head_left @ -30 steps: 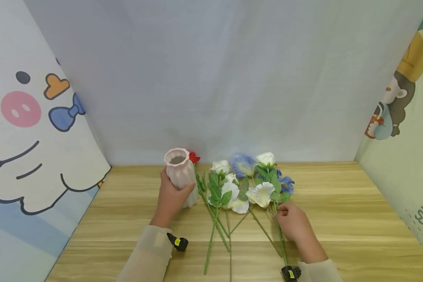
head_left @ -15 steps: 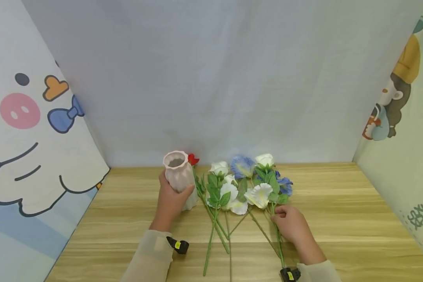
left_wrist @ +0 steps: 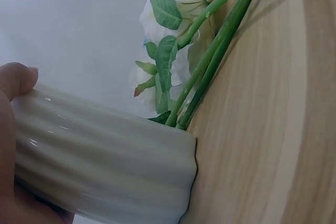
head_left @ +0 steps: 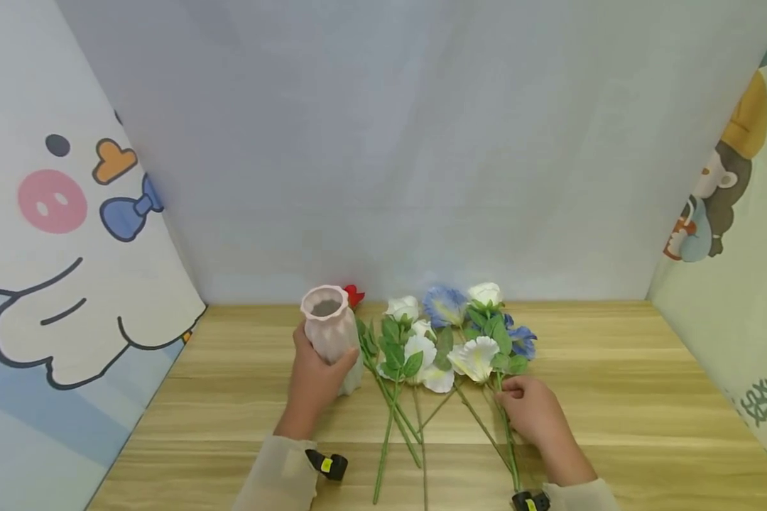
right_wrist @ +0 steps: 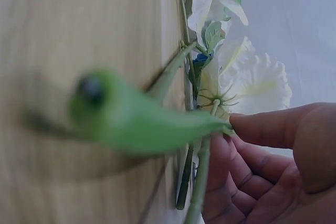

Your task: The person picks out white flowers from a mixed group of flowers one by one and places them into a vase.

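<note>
My left hand [head_left: 316, 376] grips a pale pink fluted vase [head_left: 335, 348], thumb on one side and fingers round the other. The vase stands upright with its mouth up; its smooth ribbed wall [left_wrist: 105, 156] fills the lower left wrist view. At the right of the flowers, my right hand [head_left: 533, 411] pinches the green stem [right_wrist: 157, 129] of an artificial flower between thumb and fingers. That stem runs up towards a white rose [head_left: 486, 294] and leaves. A white ruffled flower [right_wrist: 257, 80] lies just beyond the fingertips.
Several artificial flowers lie between the hands, among them a white rose [head_left: 403, 307], a blue flower [head_left: 444, 305] and a white ruffled bloom [head_left: 475, 358]. A red flower [head_left: 354, 295] shows behind the vase. Crossed stems [head_left: 386, 447] reach towards the wooden table's [head_left: 230, 397] front.
The left hand and vase have come slightly nearer the person. The right hand keeps its place at the stem. The head view has shifted a little.
</note>
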`<state>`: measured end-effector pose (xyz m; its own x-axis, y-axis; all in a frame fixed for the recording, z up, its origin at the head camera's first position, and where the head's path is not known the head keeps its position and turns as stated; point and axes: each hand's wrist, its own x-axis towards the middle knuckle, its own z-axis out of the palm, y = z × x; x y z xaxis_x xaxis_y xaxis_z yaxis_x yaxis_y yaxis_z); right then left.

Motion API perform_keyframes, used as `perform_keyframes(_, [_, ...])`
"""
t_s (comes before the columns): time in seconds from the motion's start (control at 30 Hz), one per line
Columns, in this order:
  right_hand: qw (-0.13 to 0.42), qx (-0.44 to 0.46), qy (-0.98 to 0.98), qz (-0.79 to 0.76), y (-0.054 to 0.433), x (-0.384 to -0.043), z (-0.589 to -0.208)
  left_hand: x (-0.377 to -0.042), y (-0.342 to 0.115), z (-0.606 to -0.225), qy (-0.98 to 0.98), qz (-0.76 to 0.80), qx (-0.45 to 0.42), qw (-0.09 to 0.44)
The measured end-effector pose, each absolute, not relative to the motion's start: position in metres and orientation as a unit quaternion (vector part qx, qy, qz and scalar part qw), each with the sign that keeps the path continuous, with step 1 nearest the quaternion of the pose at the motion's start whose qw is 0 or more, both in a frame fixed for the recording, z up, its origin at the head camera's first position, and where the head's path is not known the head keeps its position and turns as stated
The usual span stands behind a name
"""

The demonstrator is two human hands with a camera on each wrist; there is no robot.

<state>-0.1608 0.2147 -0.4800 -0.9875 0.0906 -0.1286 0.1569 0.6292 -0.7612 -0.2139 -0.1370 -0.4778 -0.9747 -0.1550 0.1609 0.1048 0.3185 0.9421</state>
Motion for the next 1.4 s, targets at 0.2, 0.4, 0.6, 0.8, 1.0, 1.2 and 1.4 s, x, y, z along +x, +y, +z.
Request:
perform_keyframes(0.2, [0.037,0.073,0.898,-0.431,0.213,-0.159,-0.477,-0.205,-0.135,-0.477,-0.803,-0.585,0.009,0.113])
perform_keyframes(0.4, [0.037,0.076,0.889,-0.449,0.212,-0.159,-0.476,-0.199,-0.134,-0.479,-0.802,-0.585,0.008,0.117])
perform_keyframes(0.6, [0.041,0.08,0.876,-0.474,0.211,-0.159,-0.476,-0.19,-0.132,-0.477,-0.801,-0.587,0.007,0.117])
perform_keyframes(0.8, [0.037,0.082,0.863,-0.497,0.209,-0.159,-0.474,-0.182,-0.131,-0.475,-0.799,-0.59,0.001,0.115])
perform_keyframes(1.0, [0.036,0.086,0.852,-0.515,0.207,-0.157,-0.47,-0.177,-0.131,-0.48,-0.799,-0.59,-0.005,0.115])
perform_keyframes(1.2, [0.03,0.086,0.837,-0.54,0.205,-0.156,-0.465,-0.172,-0.131,-0.482,-0.803,-0.584,-0.005,0.121])
perform_keyframes(1.4, [0.03,0.101,0.817,-0.568,0.203,-0.155,-0.459,-0.167,-0.13,-0.481,-0.804,-0.583,-0.01,0.118])
